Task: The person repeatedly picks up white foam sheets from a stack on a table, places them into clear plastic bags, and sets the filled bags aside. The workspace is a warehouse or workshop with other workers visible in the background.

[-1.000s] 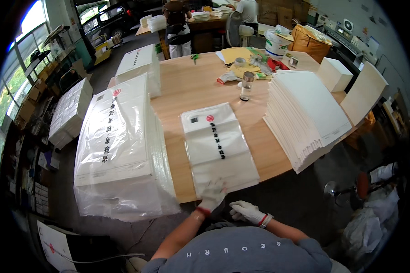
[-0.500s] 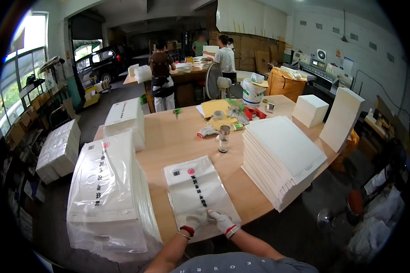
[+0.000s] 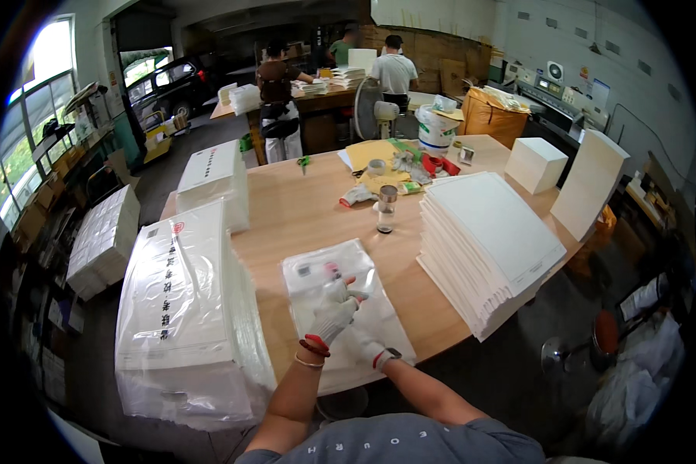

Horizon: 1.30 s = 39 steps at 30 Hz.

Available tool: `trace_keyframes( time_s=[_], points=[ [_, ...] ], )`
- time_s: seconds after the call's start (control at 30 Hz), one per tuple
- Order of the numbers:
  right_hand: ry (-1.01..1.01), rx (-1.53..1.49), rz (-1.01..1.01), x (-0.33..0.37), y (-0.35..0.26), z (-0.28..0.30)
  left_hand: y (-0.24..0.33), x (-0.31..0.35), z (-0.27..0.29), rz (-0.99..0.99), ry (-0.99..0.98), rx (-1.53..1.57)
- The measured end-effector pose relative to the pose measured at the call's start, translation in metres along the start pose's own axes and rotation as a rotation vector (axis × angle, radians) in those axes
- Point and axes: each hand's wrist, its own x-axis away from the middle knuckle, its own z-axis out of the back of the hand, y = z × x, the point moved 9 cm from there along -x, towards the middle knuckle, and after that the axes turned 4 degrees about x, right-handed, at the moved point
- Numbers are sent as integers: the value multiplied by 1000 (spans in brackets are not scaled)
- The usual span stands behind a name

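A flat clear plastic bag (image 3: 379,309) with white sheets in it lies on the wooden table, bearing dark print and a red mark. My left hand (image 3: 336,309), in a whitish glove with bare fingertips, is over the middle of the bag, with fingers stretched out and apart. My right hand (image 3: 370,346), gloved too, is at the bag's lower part; its fingers are blurred against the white. To the left stands a tall stack of filled plastic bags (image 3: 185,286). A thick stack of white paper sheets (image 3: 491,232) rises on the right.
Behind the bag stands a glass bottle (image 3: 386,210). Farther back are gloves (image 3: 357,196), a tape roll (image 3: 376,166), green scissors (image 3: 304,162) and a white bucket (image 3: 436,127). White paper blocks (image 3: 535,166) stand at the right edge. Co-workers (image 3: 394,73) stand at another table.
My left hand has moved up and away from the bag's near edge toward its middle. My right hand has shifted slightly upward. The view has tilted a little.
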Motion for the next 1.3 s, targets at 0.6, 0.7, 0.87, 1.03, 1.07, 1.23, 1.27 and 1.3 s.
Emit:
trace_keyframes(
  time_s=[0.6, 0.7, 0.87, 1.03, 1.07, 1.23, 1.27, 1.3],
  points=[
    [423, -259, -289, 188, 247, 352, 52, 87, -52, -636, 84, -542],
    [529, -128, -258, 184, 221, 370, 4, 82, -113, -81, -358, 6],
    [281, 117, 68, 172, 50, 371, 32, 109, -192, 520, -716, 1187],
    [251, -700, -107, 226, 84, 347, -9, 118, -139, 477, -427, 423],
    [286, -924, -279, 247, 123, 321, -3, 121, -124, 447, -406, 197],
    [744, -1767, -684, 241, 97, 221, 15, 150, -139, -197, -422, -218],
    [732, -1370, -663, 238, 86, 191, 16, 159, -151, -475, -341, -507],
    [708, -972, -642, 238, 74, 165, 16, 170, -164, -718, -205, -738]
  ],
)
